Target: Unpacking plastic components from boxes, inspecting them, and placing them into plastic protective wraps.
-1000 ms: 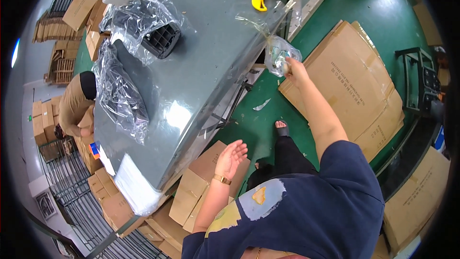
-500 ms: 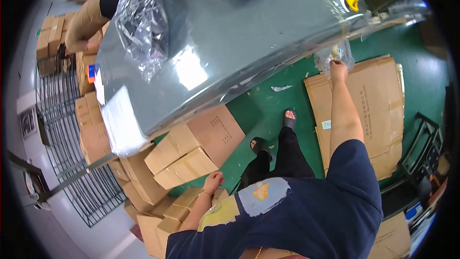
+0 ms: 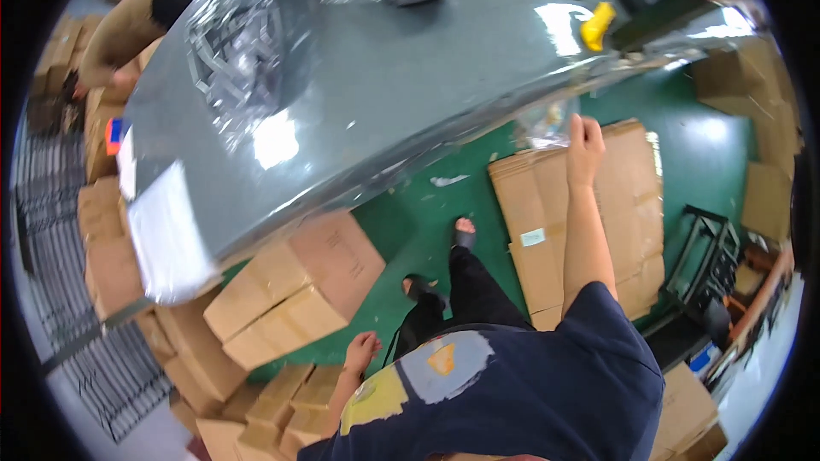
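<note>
Gripping a small clear plastic bag [image 3: 547, 122] with right hand [image 3: 584, 143], fingers [image 3: 577, 126] clamped on its upper edge, bag held just off the near edge of the grey tabletop [image 3: 401, 77], above flattened cardboard [image 3: 589, 205] on the green floor [image 3: 427, 213]. Left hand [image 3: 363, 352] hung low with fingers loosely apart, holding nothing, just above stacked cardboard boxes [image 3: 290, 290]. Judged best handled by keeping the pinch firm on the slippery film, supporting the contents from below and lifting clear of the tabletop lip to avoid a snag.
</note>
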### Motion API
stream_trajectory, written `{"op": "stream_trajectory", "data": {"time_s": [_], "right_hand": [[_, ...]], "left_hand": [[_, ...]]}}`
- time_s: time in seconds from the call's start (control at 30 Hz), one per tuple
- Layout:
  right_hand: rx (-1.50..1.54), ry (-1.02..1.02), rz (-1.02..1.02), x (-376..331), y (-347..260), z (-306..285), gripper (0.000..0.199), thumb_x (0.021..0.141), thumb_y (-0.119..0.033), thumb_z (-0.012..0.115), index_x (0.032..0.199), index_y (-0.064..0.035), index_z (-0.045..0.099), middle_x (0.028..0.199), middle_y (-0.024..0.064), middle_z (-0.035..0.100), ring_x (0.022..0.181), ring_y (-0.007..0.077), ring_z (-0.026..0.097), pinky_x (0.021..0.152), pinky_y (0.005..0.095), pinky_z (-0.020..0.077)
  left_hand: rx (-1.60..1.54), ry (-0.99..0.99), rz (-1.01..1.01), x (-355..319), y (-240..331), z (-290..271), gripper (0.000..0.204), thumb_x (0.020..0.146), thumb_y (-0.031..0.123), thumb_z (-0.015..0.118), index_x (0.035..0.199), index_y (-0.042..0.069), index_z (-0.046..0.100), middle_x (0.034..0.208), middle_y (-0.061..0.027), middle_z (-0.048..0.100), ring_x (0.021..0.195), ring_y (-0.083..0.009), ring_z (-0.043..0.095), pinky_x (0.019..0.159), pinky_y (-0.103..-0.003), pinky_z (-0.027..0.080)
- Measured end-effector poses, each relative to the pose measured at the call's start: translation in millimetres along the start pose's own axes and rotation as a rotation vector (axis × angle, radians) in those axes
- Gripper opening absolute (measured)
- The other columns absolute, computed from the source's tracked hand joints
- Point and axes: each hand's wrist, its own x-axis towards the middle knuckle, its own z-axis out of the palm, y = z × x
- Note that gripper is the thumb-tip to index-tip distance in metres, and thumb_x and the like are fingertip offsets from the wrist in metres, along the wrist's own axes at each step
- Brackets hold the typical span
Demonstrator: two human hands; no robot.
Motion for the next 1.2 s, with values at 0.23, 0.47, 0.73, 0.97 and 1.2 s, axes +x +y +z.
{"op": "stream_trajectory", "data": {"time_s": [0.23, 0.47, 0.73, 0.97, 1.2], "right_hand": [[-0.431, 0.097, -0.493, 129.7, -39.6, 28.9, 0.036, 0.076, -0.016, 0.066, 0.108, -0.0033, 0.057, 0.097, 0.0122, 0.060, 0.087, 0.0259, 0.056, 0.078, 0.0352, 0.0455], [-0.321, -0.110, -0.476, 83.0, -26.3, 45.9, 0.038, 0.075, -0.008, 0.064, 0.113, -0.0075, 0.059, 0.103, 0.0133, 0.053, 0.081, 0.0181, 0.057, 0.069, 0.0290, 0.0500], [0.090, -0.489, -0.035, -119.2, -35.1, 66.1, 0.025, 0.083, -0.002, 0.056, 0.107, -0.0055, 0.059, 0.091, 0.0053, 0.057, 0.071, 0.0098, 0.055, 0.060, 0.0213, 0.0460], [-0.099, -1.324, 0.080, -299.5, -101.0, 75.7, 0.017, 0.084, -0.003, 0.056, 0.100, -0.0031, 0.060, 0.079, 0.0044, 0.063, 0.067, 0.0091, 0.058, 0.061, 0.0228, 0.0480], [-0.216, -1.503, 0.020, -464.6, -138.8, 147.8, 0.019, 0.083, -0.003, 0.058, 0.101, -0.0029, 0.061, 0.083, 0.0074, 0.065, 0.073, 0.0133, 0.062, 0.066, 0.0246, 0.0496]], "left_hand": [[-0.003, -0.003, 0.064, 21.6, -19.3, 0.5, 0.025, 0.088, 0.025, 0.054, 0.101, 0.005, 0.057, 0.080, -0.0048, 0.063, 0.067, -0.0140, 0.061, 0.051, -0.025, 0.045], [-0.051, 0.060, 0.072, 4.5, -15.2, 19.5, 0.029, 0.085, 0.025, 0.055, 0.102, 0.002, 0.060, 0.085, -0.0076, 0.064, 0.072, -0.0143, 0.062, 0.066, -0.028, 0.050], [0.199, 0.146, 0.052, 29.8, -58.9, -33.9, 0.037, 0.081, 0.025, 0.059, 0.109, 0.002, 0.056, 0.104, -0.0172, 0.060, 0.095, -0.0311, 0.059, 0.085, -0.038, 0.047], [0.410, 0.599, 0.399, 120.1, -9.2, -159.2, 0.050, 0.079, 0.022, 0.059, 0.123, 0.005, 0.045, 0.127, -0.0226, 0.042, 0.117, -0.0380, 0.041, 0.101, -0.041, 0.034], [0.858, 0.419, 0.344, 164.8, -19.2, -313.8, 0.040, 0.089, 0.039, 0.044, 0.113, 0.009, 0.055, 0.120, -0.0155, 0.052, 0.112, -0.0349, 0.048, 0.093, -0.043, 0.040]]}}
